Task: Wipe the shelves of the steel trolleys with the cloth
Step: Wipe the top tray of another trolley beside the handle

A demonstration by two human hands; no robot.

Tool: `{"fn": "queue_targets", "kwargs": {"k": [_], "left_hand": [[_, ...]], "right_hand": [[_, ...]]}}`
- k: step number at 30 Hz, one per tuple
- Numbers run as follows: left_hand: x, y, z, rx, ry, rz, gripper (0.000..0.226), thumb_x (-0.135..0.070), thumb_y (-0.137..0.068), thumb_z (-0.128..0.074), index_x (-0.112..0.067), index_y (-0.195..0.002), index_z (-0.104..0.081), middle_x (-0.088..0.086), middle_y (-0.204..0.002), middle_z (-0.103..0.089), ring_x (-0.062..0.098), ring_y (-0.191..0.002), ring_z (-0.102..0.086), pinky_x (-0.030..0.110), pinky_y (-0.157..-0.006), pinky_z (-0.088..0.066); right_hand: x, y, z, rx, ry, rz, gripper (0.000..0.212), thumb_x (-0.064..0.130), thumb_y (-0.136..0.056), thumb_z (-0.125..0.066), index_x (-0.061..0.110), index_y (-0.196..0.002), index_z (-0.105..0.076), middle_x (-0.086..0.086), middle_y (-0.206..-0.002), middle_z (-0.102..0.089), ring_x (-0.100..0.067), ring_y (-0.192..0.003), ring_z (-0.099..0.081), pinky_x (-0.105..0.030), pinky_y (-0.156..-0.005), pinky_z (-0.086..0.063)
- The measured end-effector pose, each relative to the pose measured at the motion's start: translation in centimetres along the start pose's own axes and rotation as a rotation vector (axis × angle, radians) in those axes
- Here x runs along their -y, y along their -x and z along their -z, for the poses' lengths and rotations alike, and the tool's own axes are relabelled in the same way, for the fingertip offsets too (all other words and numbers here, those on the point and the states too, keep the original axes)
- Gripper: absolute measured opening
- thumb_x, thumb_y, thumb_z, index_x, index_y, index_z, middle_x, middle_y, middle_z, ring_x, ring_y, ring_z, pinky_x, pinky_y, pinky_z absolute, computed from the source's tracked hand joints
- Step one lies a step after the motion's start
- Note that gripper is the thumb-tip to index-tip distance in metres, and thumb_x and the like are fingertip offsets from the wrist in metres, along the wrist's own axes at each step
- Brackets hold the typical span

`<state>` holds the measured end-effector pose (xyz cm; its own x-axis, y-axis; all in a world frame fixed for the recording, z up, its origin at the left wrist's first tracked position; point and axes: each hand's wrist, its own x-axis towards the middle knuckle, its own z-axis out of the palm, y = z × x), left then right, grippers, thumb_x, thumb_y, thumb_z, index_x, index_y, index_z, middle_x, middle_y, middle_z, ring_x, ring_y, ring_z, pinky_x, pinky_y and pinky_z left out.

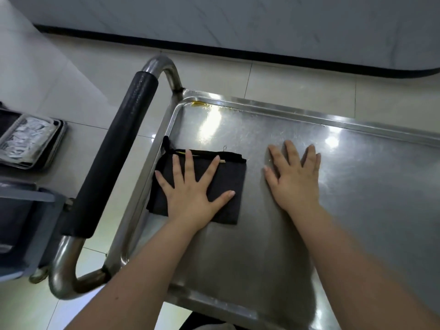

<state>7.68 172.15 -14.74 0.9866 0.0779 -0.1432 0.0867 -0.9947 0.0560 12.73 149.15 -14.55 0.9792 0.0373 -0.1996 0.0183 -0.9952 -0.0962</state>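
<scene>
Cloth (233, 172), black and folded, is lying at the left end of the trolley's top shelf (357, 198), just beside the handle (114, 148); the left hand (190, 189) is pressing it flat, fingers straight and spread; the right hand (295, 179) is resting open on bare steel to its right. Wiping seems to be only starting; next, I judge, the pressed cloth needs sweeping rightward and toward the yellow smear (198, 105) in the far left corner.

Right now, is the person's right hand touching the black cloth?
Apart. The head view shows a strip of bare steel shelf between the right hand and the cloth. Only the left hand lies flat on the cloth.
</scene>
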Motion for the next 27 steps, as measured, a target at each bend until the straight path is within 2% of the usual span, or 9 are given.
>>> {"fn": "queue_targets", "kwargs": {"k": [4,7,12,17,20,24,27], "left_hand": [[0.0,-0.1,-0.4,-0.036,0.01,-0.008,0.083,-0.095,-0.074,-0.011,-0.058,-0.147,0.006,0.009,-0.164,0.006,0.033,-0.149,0.015,0.069,-0.11,0.009],[0.1,-0.9,-0.2,-0.046,0.012,0.006,0.086,-0.096,-0.073,-0.014,-0.058,-0.148,0.003,0.009,-0.164,0.005,0.033,-0.149,0.013,0.068,-0.111,0.009],[0.2,-8.3,1.6,0.029,0.037,-0.005,0.088,-0.097,-0.069,-0.012,-0.059,-0.147,0.006,0.007,-0.164,0.009,0.031,-0.148,0.016,0.065,-0.111,0.013],[-0.7,-15.4,2.5,0.067,0.0,-0.102,0.092,-0.099,-0.066,-0.009,-0.058,-0.146,0.009,0.009,-0.163,0.011,0.034,-0.148,0.014,0.067,-0.111,0.011],[-2.6,-15.6,1.9,0.04,0.012,-0.072,0.093,-0.099,-0.065,-0.007,-0.058,-0.146,0.01,0.009,-0.163,0.011,0.036,-0.148,0.014,0.068,-0.11,0.012],[-5.8,-13.9,1.3,0.033,0.042,-0.164,0.09,-0.099,-0.065,-0.012,-0.061,-0.145,0.006,0.005,-0.164,0.011,0.032,-0.148,0.015,0.066,-0.11,0.012],[-4.8,-14.1,1.5,0.034,0.073,-0.14,0.091,-0.099,-0.064,-0.016,-0.062,-0.144,0.003,0.001,-0.164,0.009,0.027,-0.149,0.014,0.063,-0.112,0.012]], "right_hand": [[-0.7,-0.9,-0.5,-0.021,0.032,-0.039,0.066,0.068,-0.091,-0.005,0.045,-0.152,0.001,0.004,-0.164,0.001,-0.041,-0.146,0.013,-0.054,-0.116,0.015],[-0.7,-0.8,-0.8,-0.015,0.028,-0.038,0.067,0.07,-0.089,0.002,0.046,-0.151,0.007,0.006,-0.164,0.005,-0.04,-0.146,0.015,-0.054,-0.116,0.014],[-0.8,-0.9,-0.7,-0.003,-0.01,-0.029,0.065,0.068,-0.091,-0.003,0.046,-0.152,0.006,0.006,-0.164,0.005,-0.039,-0.146,0.017,-0.054,-0.117,0.012],[-0.9,-1.1,-1.0,-0.012,0.004,-0.023,0.064,0.066,-0.094,-0.008,0.045,-0.152,0.005,0.004,-0.164,0.002,-0.042,-0.146,0.014,-0.056,-0.117,0.01],[-1.0,-1.3,-1.2,-0.012,0.01,-0.019,0.063,0.066,-0.095,-0.008,0.043,-0.153,0.003,0.002,-0.164,-0.001,-0.044,-0.146,0.011,-0.058,-0.116,0.01],[-1.1,-1.1,-1.0,-0.004,0.02,-0.022,0.064,0.064,-0.095,-0.012,0.042,-0.153,-0.002,0.002,-0.164,-0.004,-0.045,-0.146,0.007,-0.059,-0.117,0.005],[-1.1,-1.1,-0.9,-0.003,0.014,-0.022,0.064,0.066,-0.094,-0.012,0.045,-0.153,0.001,0.005,-0.164,0.0,-0.041,-0.147,0.011,-0.057,-0.117,0.008]]}}
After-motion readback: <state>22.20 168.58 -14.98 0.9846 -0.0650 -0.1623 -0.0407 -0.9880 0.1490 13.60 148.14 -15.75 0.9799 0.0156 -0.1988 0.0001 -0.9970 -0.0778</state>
